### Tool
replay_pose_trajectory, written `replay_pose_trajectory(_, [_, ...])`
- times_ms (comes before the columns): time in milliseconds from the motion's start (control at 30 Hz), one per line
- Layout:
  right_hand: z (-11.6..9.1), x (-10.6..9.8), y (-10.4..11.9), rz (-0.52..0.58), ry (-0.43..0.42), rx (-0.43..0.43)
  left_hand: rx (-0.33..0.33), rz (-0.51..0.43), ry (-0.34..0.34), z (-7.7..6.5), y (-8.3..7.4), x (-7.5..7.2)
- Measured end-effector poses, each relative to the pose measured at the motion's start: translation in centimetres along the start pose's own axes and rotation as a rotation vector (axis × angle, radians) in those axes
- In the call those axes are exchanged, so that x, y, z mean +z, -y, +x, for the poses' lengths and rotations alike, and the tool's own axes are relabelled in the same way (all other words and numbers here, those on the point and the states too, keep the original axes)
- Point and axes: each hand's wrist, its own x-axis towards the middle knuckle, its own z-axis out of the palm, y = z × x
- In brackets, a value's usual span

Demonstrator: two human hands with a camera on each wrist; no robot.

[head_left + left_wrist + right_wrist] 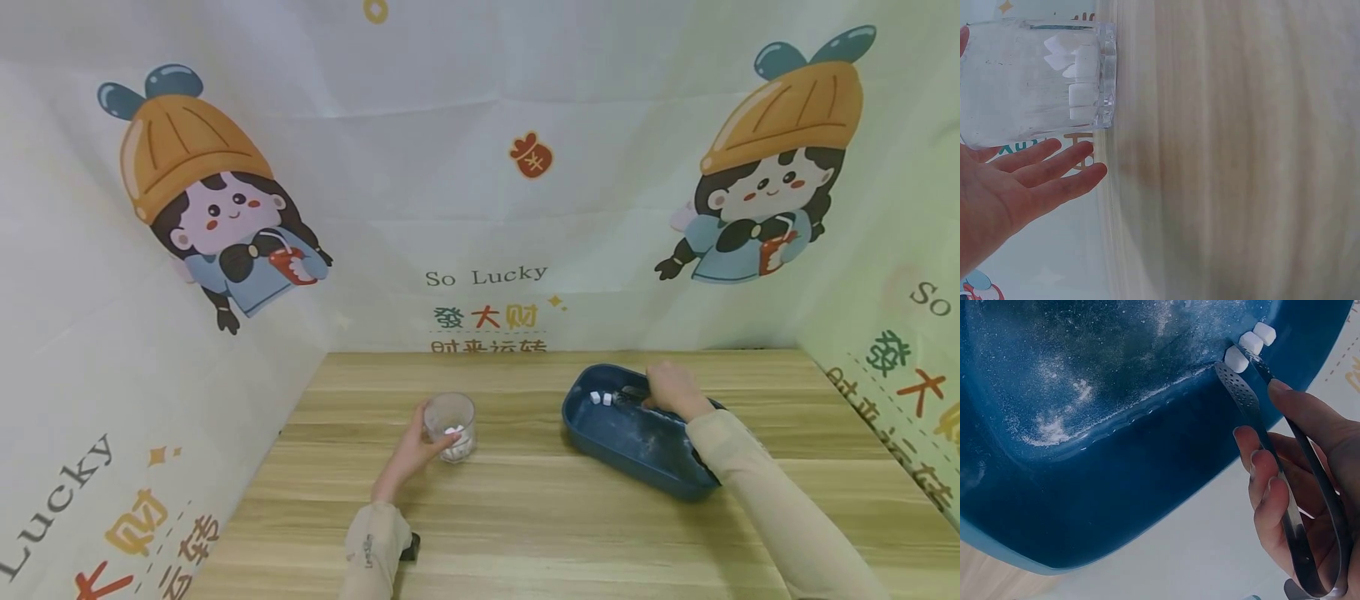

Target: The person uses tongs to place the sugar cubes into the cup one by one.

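My left hand [411,454] holds a clear glass [453,410] upright on the table, thumb at the near side. In the left wrist view, several white cubes [1084,94] lie at the bottom of the glass, and the other fingers stretch out beside it. My right hand [672,390] reaches over the blue tray [633,433] and grips metal tongs [1298,540] between thumb and fingers. The perforated tips stand on either side of a white cube [1236,359] at the tray's inner edge. Two more white cubes [1258,339] sit beside it.
White powder [1054,431] is scattered over the tray floor. Both things stand on a wooden table [517,517], the glass left of the tray. A printed cloth [480,183] hangs behind the table and along its sides.
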Motion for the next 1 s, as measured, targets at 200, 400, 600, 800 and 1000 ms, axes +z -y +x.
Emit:
replay_pose_trajectory(200, [-0.1, -0.3, -0.3, 0.025, 0.026, -0.001, -0.012, -0.016, 0.006, -0.1, -0.1, -0.1])
replay_pose_trajectory(400, [-0.2, -0.7, -0.7, 0.062, 0.049, 0.016, -0.017, -0.022, 0.005, 0.0, -0.1, 0.0])
replay_pose_trajectory(600, [-0.7, -0.9, -1.1, 0.058, 0.043, 0.01, -0.017, -0.017, 0.009, 0.1, -0.1, 0.0])
replay_pose_trajectory(800, [-1.2, -1.3, -1.3, 0.063, 0.028, 0.007, 0.005, -0.01, 0.003, 0.1, -0.1, 0.1])
replay_pose_trajectory(1000, [-1.7, -2.2, -1.2, 0.099, 0.021, -0.006, 0.017, 0.0, 0.003, 0.1, -0.1, 0.0])
